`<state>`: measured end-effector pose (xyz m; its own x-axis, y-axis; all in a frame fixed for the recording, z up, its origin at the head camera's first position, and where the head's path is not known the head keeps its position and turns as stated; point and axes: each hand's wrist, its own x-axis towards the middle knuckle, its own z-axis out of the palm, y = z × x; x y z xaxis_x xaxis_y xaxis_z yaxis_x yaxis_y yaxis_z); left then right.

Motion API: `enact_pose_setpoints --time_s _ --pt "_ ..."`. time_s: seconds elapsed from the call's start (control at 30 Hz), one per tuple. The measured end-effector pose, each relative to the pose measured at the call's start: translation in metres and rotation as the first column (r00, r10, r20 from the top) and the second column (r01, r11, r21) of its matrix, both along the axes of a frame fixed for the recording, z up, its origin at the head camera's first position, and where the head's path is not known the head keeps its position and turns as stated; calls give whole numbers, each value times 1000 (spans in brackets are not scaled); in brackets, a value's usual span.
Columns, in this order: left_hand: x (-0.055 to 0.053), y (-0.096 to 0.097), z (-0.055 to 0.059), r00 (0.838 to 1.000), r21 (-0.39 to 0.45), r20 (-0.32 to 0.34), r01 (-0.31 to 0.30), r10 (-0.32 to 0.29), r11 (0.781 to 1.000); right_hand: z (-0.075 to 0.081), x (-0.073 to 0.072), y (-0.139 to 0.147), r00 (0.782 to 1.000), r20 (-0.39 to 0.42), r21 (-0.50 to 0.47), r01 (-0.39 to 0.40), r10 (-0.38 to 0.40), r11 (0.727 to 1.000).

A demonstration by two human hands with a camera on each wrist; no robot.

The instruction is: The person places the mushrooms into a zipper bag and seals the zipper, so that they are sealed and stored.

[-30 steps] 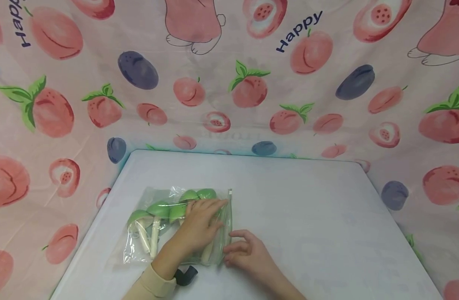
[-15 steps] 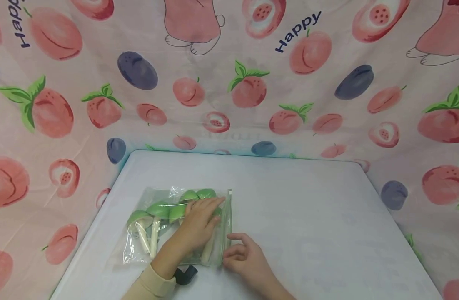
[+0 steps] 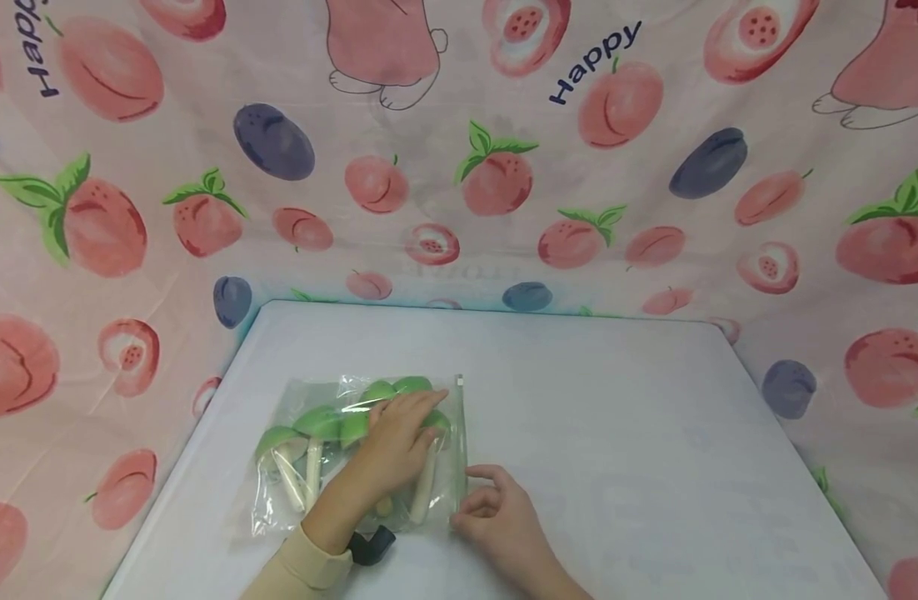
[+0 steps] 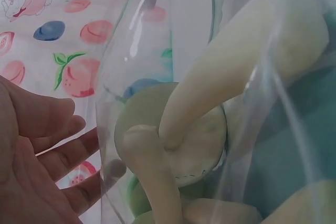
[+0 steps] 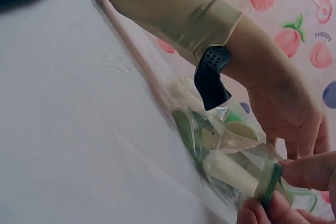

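A clear zip bag [image 3: 447, 475] lies flat on the left half of the table, holding several toy-like mushrooms [image 3: 320, 423] with green caps and pale stems. Across its top rests my left hand [image 3: 399, 437], fingers extended toward the zip side; in the left wrist view those fingers [image 4: 71, 156] are spread beside and against the plastic. My right hand [image 3: 500, 521] pinches the near end of the green zip edge [image 3: 461, 442] between thumb and fingers, as the right wrist view shows at the green strip [image 5: 271, 184]. A small white slider [image 3: 460, 381] sits at the zip's far end.
The white table [image 3: 624, 425] reaches to a fruit-patterned cloth [image 3: 489, 242] hung behind and at both sides. A black curved piece [image 3: 372, 546] sticks out at my left wrist, beside the beige sleeve [image 3: 305, 562].
The bag's zip edge has shifted slightly right and lies straighter, with its two layers closer together. My right hand has moved slightly with it; my left hand stays on the bag.
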<state>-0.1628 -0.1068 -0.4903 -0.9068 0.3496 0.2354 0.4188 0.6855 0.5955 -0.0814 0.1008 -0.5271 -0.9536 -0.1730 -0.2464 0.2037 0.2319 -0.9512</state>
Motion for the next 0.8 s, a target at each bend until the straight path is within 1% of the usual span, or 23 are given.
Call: enact_pose_setpoints --time_s 0.13,0.3,0.47,0.63,0.8 --pt "0 0 2 1000 5 13 4 -4 1000 1 1 0 1000 6 4 24 -24 1000" --pt "-1 0 5 1000 -10 13 10 -10 1000 2 2 2 1000 14 24 21 -22 999" --pt "-7 2 11 1000 -25 5 20 -20 999 0 3 3 1000 12 34 28 -28 999" --pt "-14 3 19 1000 -13 -6 30 -30 999 0 3 3 999 2 48 50 -50 998" --pt "-22 5 27 999 -4 13 45 -45 999 1 3 4 997 9 79 69 -70 994"
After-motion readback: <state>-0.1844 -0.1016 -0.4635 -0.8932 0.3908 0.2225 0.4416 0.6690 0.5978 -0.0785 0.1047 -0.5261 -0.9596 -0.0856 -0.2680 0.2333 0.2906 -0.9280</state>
